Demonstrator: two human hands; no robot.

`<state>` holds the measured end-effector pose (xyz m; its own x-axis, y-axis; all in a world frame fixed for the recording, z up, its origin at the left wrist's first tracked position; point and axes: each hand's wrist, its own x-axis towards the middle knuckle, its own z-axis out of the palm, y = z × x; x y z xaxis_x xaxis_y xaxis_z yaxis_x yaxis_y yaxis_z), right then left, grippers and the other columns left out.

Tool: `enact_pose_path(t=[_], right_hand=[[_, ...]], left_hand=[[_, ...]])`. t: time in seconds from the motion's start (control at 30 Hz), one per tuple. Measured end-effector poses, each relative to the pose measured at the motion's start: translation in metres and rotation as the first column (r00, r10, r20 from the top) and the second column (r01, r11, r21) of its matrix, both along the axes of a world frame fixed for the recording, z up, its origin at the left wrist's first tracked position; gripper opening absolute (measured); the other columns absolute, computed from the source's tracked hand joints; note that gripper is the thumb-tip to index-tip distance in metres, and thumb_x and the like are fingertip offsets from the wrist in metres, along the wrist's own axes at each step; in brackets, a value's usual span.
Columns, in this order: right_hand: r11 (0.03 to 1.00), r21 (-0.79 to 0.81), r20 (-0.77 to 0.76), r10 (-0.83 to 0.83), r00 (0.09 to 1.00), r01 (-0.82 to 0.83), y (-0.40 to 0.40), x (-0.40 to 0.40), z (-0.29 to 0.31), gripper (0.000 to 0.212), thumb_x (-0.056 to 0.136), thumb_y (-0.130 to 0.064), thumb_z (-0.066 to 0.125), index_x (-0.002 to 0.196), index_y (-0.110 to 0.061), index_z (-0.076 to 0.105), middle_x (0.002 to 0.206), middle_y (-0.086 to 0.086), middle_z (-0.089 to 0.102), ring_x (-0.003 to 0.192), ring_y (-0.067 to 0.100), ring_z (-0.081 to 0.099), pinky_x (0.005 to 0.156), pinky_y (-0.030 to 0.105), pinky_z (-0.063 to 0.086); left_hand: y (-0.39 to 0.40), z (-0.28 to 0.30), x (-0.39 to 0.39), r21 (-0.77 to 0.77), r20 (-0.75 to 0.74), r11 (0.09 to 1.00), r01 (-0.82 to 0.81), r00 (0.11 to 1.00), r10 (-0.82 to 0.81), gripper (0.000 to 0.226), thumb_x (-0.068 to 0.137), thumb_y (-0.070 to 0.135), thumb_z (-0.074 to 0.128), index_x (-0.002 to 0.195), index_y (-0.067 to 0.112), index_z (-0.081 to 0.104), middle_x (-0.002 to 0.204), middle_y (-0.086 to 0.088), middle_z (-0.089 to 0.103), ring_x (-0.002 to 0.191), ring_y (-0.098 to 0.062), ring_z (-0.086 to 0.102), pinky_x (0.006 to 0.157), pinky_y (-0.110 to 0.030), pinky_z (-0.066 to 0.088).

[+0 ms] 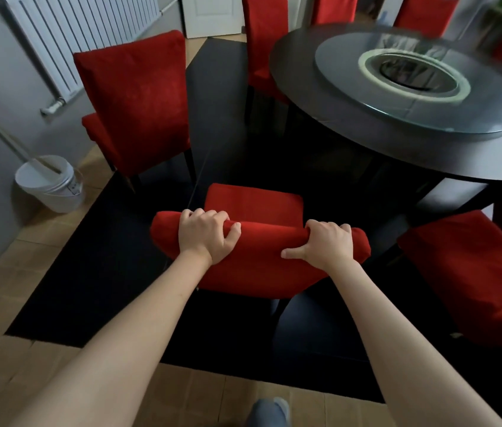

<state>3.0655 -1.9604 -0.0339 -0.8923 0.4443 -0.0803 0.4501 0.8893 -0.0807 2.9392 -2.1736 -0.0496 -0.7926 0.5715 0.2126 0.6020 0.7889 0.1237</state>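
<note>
Squarely at the centre of the frame, both hands are gripping the top edge of a red chair's backrest (260, 251); the left hand (206, 237) is curling its fingers over the top left of the padding with the thumb wrapping the near face; the right hand (326, 241) is clamping the top right, its thumb pointing left along the fabric. Beyond the backrest, the chair's seat (252, 200) is showing just above the hands, facing the round dark table (336, 134) in the upper right; a glass turntable (413, 84) is lying on that table. Another red chair (135, 100) is standing at upper left on the black rug (95, 272); a white bucket (52, 183) with a long handle in it is sitting at the left edge, near the radiator (83, 32).
</note>
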Motion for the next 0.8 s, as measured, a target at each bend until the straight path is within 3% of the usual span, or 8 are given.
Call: enact_pose_path(t=[0.13, 0.57, 0.8], right_hand=[[1.0, -0.01, 0.016, -0.015, 1.0, 0.016, 0.018, -0.014, 0.003, 0.082, 0.055, -0.089, 0.055, 0.1, -0.021, 0.057, 0.084, -0.008, 0.057, 0.095, 0.018, 0.057, 0.095, 0.038, 0.034], [0.994, -0.017, 0.005, -0.107, 0.994, 0.107, 0.016, -0.026, 0.005, 0.073, 0.055, -0.087, 0.059, 0.083, -0.02, 0.052, 0.075, -0.009, 0.054, 0.082, 0.016, 0.054, 0.09, 0.035, 0.033], [0.965, 0.025, 0.002, -0.26, 0.965, 0.26, -0.037, 0.001, 0.001, 0.075, 0.053, -0.091, 0.053, 0.082, -0.021, 0.048, 0.075, -0.008, 0.053, 0.083, 0.016, 0.055, 0.088, 0.035, 0.033]], left_hand=[[0.019, 0.001, -0.013, 0.005, 0.009, 1.0, 0.006, 1.0, -0.006, 0.069, 0.084, 0.059, 0.017, 0.097, 0.02, 0.071, 0.082, 0.001, 0.07, 0.082, -0.023, 0.062, 0.083, -0.039, 0.036], [0.026, 0.0, -0.034, 0.018, 0.034, 0.997, 0.074, 0.997, -0.075, 0.07, 0.084, 0.06, 0.017, 0.098, 0.02, 0.071, 0.085, 0.002, 0.07, 0.083, -0.022, 0.062, 0.084, -0.04, 0.035], [-0.001, 0.002, -0.042, 0.015, 0.024, 0.973, 0.231, 0.973, -0.231, 0.07, 0.083, 0.06, 0.016, 0.096, 0.02, 0.072, 0.081, 0.002, 0.069, 0.081, -0.022, 0.062, 0.082, -0.039, 0.035]])
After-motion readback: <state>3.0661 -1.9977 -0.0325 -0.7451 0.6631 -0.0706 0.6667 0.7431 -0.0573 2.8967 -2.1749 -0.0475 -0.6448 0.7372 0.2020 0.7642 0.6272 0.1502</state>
